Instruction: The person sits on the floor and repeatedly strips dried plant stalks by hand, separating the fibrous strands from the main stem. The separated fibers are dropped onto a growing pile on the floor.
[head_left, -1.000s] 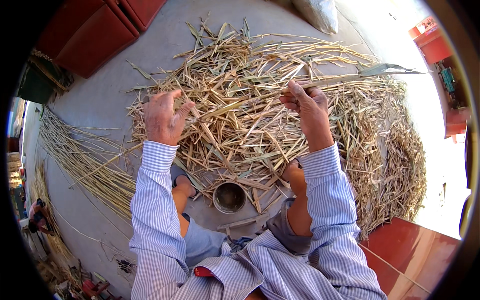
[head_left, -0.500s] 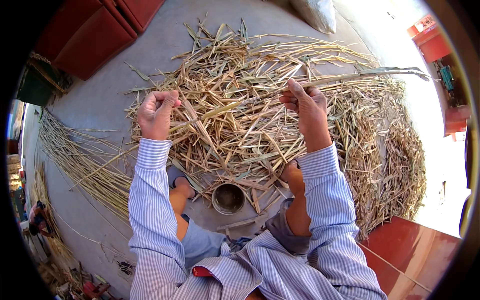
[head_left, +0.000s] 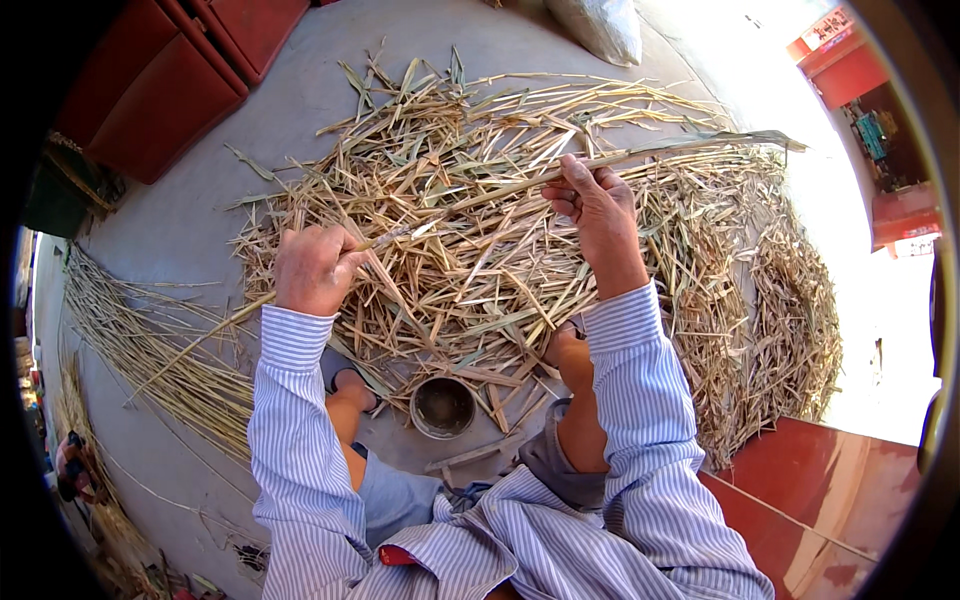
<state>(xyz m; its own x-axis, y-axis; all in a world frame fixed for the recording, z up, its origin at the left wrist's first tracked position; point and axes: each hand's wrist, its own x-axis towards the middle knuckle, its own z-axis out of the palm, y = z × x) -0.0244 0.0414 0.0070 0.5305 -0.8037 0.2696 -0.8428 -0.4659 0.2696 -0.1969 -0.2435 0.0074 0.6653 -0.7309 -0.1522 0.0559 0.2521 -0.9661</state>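
Observation:
A long pale stalk (head_left: 465, 206) runs slantwise across in front of me, its thin end low on the left and its dry leafy end (head_left: 740, 141) at the upper right. My left hand (head_left: 316, 268) is closed round it, knuckles up. Farther along, my right hand (head_left: 600, 218) pinches the leafy part between thumb and fingers. Beneath both hands spreads a heap of dry straw-coloured leaf sheaths and strips (head_left: 470, 290). A round metal bowl (head_left: 443, 435) stands on the floor between my feet.
Long bare stalks (head_left: 165, 325) lie bundled on the left. Darker crushed husks (head_left: 795, 320) heap up on the right. Red furniture (head_left: 150, 95) stands upper left, a pale sack (head_left: 603, 28) at the top, and a red panel (head_left: 810, 490) lower right. A low wooden piece (head_left: 475, 455) sits near the bowl.
My left hand has turned over, from raised with fingertips together to a knuckles-up grip round the stalk. My right hand keeps its pinch. The whole view has shifted slightly.

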